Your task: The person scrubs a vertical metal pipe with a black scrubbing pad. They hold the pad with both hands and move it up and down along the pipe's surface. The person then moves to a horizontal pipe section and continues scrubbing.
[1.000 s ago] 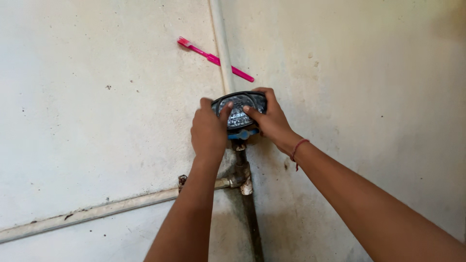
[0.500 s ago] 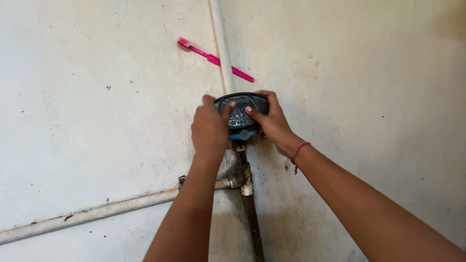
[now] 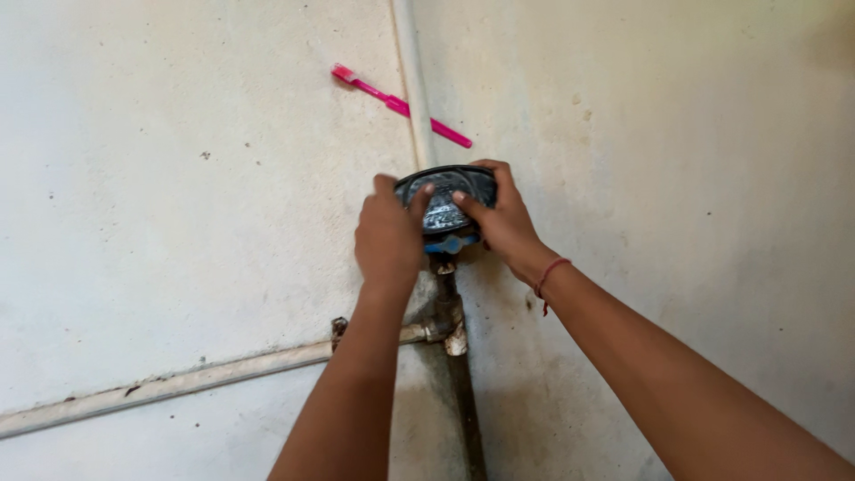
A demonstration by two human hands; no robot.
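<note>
A bright pink toothbrush (image 3: 401,105) is showing against an off-white, speckled wall (image 3: 178,223). The oval dish (image 3: 445,200) is showing a black rim with a grey, mottled middle, and a blue valve handle (image 3: 448,243) is peeking out beneath it. The pipe (image 3: 413,80) is looking white; the joint (image 3: 450,325) below is looking rusty brown. A red thread (image 3: 547,274) is circling the right wrist.

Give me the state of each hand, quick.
Left hand: closed on the left side of the black oval dish.
Right hand: closed on the dish's right side, thumb across its front.
</note>
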